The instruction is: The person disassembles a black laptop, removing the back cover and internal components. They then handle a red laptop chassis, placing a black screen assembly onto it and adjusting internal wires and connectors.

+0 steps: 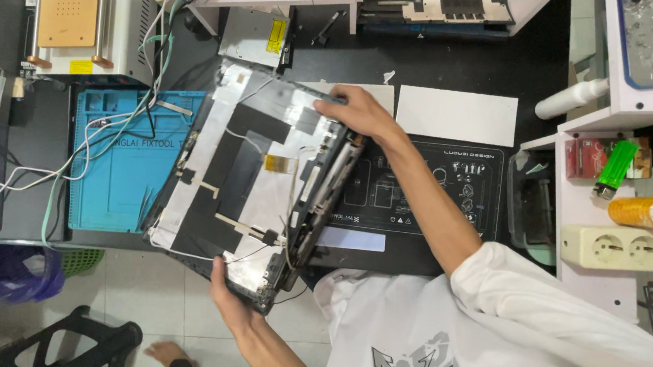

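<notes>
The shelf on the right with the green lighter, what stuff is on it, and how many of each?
Green lighter: 1
Red box: 1
Orange roll: 1
Cream double wall socket: 1
Total: 4

From my seat, my left hand [230,296] shows only its back; its fingers curl under the near corner of the opened laptop lid [242,190], so I cannot see their grip. My right hand's [360,111] fingertips vanish behind the lid's far edge. The lid covers the middle of the black worktop [441,58] and part of the blue mat [119,169]. The glass tray [651,18] at the right corner is cut by the frame, its scraps too small to tell.
</notes>
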